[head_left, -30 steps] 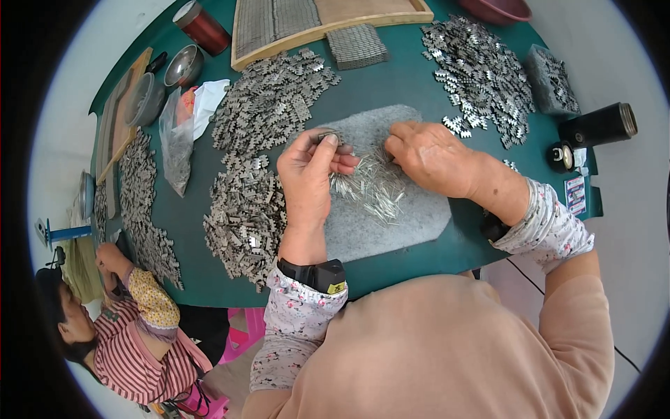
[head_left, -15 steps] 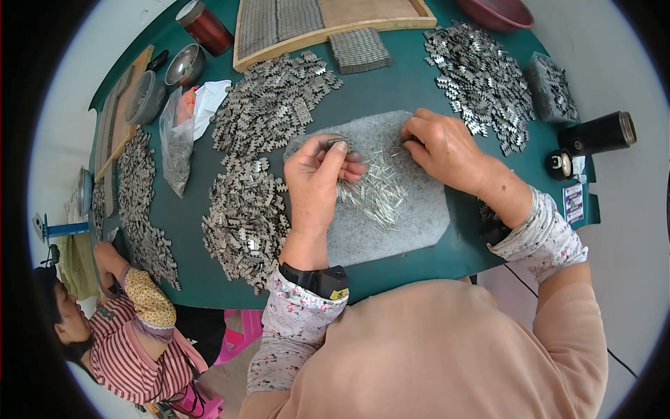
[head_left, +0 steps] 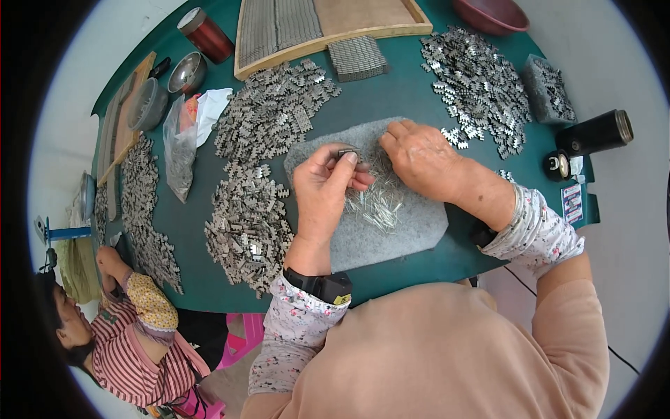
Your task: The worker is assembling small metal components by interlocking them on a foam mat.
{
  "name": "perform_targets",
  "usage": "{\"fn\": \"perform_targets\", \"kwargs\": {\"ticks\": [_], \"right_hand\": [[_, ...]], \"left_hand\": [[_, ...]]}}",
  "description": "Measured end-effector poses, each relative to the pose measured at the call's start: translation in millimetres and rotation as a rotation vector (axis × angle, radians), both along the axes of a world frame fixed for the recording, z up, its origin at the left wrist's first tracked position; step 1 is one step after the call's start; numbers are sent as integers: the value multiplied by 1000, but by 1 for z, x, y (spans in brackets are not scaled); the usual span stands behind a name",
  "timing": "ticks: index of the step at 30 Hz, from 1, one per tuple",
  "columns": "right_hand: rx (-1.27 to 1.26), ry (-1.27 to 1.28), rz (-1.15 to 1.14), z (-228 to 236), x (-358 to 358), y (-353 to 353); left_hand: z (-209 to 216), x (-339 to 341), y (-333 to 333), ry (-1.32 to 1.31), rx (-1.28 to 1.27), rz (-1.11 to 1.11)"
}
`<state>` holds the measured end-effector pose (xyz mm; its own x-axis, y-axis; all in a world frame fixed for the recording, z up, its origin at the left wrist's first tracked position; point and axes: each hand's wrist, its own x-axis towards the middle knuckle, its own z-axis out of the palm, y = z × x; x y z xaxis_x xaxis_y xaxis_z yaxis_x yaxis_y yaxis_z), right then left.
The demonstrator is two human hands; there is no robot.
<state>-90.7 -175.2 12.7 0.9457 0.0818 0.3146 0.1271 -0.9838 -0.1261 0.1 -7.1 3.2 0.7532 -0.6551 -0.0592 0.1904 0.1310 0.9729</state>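
A grey felt mat [head_left: 424, 227] lies in front of me with a loose heap of thin, shiny metal pins [head_left: 379, 208] on it. My left hand [head_left: 321, 192] is over the mat's left part, thumb and forefinger pinched on a small dark metal link piece [head_left: 348, 151]; its other fingers curl beneath. My right hand [head_left: 426, 159] is at the far right of the pins, back upward and fingertips pressed together, close to the left hand but apart from it. Whatever its fingertips hold is hidden.
Piles of toothed metal pieces lie left [head_left: 248, 223] and far right [head_left: 481, 91]. Beyond are a wooden tray [head_left: 370, 31] and a linked metal block [head_left: 357, 58]. An open black flask [head_left: 593, 134] lies at right. A co-worker [head_left: 132, 335] sits at left.
My right hand has moved left, nearer to the left hand. The left hand has shifted slightly right and down, still pinching the metal piece.
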Motion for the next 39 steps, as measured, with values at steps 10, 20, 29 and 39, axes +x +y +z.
{"fn": "perform_targets", "kwargs": {"ticks": [10, 20, 29, 39], "right_hand": [[731, 62, -72, 14, -9, 1], [1448, 42, 10, 5, 2, 16], [1467, 40, -1, 4, 1, 18], [958, -138, -38, 13, 3, 19]], "left_hand": [[0, -4, -1, -22, -45, -77], [2, -7, -2, -135, -24, -108], [4, -8, -1, -125, -24, -119], [1, -7, 0, 64, -49, -111]]}}
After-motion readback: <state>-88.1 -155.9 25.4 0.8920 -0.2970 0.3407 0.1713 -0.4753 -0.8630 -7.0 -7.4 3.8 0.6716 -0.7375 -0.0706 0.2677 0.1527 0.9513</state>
